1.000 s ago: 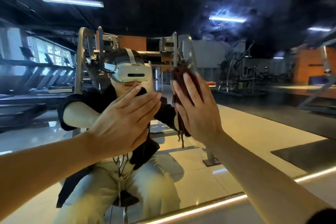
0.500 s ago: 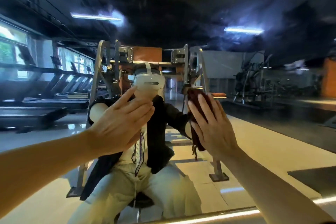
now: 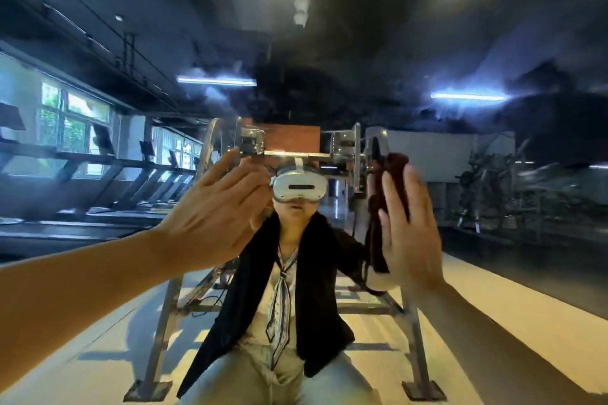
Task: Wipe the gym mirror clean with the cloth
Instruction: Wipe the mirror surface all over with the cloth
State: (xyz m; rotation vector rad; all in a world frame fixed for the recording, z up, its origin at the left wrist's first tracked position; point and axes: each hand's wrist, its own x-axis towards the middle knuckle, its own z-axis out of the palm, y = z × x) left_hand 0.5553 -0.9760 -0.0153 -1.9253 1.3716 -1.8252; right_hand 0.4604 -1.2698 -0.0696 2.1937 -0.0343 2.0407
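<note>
- R hand (image 3: 409,233): fingers straight, flat, pressing dark red cloth (image 3: 383,207) to gym mirror (image 3: 460,26).
- L hand (image 3: 210,220): fingers straight, flat on glass, holds nothing.

Both hands raised higher up the mirror (image 3: 493,43), cloth (image 3: 385,207) carried up, view tilted upward

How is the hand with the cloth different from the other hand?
The right hand presses a dark red cloth to the mirror; the left hand has none. The right hand's fingers point straight up; the left hand's slant up to the right. Both are open and flat.
</note>
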